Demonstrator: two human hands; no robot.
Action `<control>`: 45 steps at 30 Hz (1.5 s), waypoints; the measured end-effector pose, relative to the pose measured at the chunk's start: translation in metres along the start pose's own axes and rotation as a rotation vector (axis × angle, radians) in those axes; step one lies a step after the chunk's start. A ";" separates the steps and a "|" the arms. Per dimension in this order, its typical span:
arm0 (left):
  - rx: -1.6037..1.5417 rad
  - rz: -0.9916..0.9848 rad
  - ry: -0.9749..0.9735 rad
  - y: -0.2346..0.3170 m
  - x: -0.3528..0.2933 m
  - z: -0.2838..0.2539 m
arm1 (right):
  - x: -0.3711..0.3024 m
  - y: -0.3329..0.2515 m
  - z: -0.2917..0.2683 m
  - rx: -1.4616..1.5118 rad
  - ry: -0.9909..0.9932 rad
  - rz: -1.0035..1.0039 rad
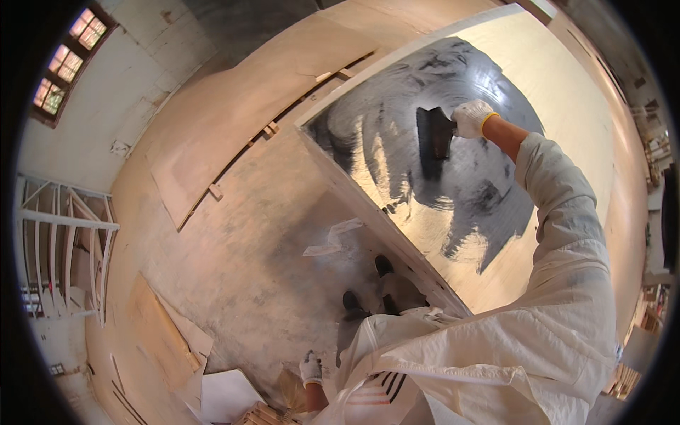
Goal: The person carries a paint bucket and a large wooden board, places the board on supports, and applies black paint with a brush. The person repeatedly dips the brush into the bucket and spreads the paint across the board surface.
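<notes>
If we sweep the scraper [443,134] too wide, black paste [489,191] could spill over the edge of the panel [570,99], since it reaches the left corner and small lumps sit by the near edge. Uneven pressure might leave ridges or bare streaks; pale patches show through. Our sleeve [559,184] may pick up paste if the arm drops. Of our 2 gloved hands, the right hand [473,118] is closed round the scraper, its blade seemingly on the paste. The left hand [310,368] hangs low, well apart from the panel; we cannot tell how far it is curled, or whether it holds anything.
</notes>
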State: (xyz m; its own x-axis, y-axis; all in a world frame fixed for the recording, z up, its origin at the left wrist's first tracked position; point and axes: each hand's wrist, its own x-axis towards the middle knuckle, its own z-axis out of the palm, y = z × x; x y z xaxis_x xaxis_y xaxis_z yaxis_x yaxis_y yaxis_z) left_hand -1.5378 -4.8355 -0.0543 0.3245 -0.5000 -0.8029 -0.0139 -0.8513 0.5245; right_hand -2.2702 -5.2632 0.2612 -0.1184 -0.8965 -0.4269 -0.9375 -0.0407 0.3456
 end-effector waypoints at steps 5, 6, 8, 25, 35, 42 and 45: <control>0.039 -0.046 -0.038 -0.004 -0.016 0.031 | 0.022 -0.037 -0.038 -0.011 0.048 -0.058; 0.079 -0.066 -0.040 -0.002 -0.018 0.041 | 0.027 -0.046 -0.034 0.035 0.056 -0.055; 0.122 -0.054 -0.028 -0.017 -0.015 0.043 | 0.013 -0.098 -0.044 0.062 0.027 -0.161; 0.640 0.268 -0.316 0.036 0.050 0.022 | -0.178 -0.109 0.063 0.152 -0.097 0.067; 0.445 0.220 -0.338 0.125 0.125 0.054 | -0.531 0.027 0.078 0.464 0.268 0.880; 0.425 0.362 -0.451 0.097 0.065 0.151 | -0.636 0.094 0.091 0.119 -0.012 1.070; 0.559 0.410 -0.434 0.040 0.033 0.168 | -0.617 0.119 0.136 0.101 -0.075 0.915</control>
State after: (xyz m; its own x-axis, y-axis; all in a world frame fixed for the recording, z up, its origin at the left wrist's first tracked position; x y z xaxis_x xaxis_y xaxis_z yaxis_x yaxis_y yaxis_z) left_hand -1.6869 -4.9128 -0.1070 -0.2025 -0.7084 -0.6761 -0.5585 -0.4836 0.6740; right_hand -2.3532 -4.6550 0.4520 -0.8450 -0.5290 -0.0779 -0.4917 0.7116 0.5018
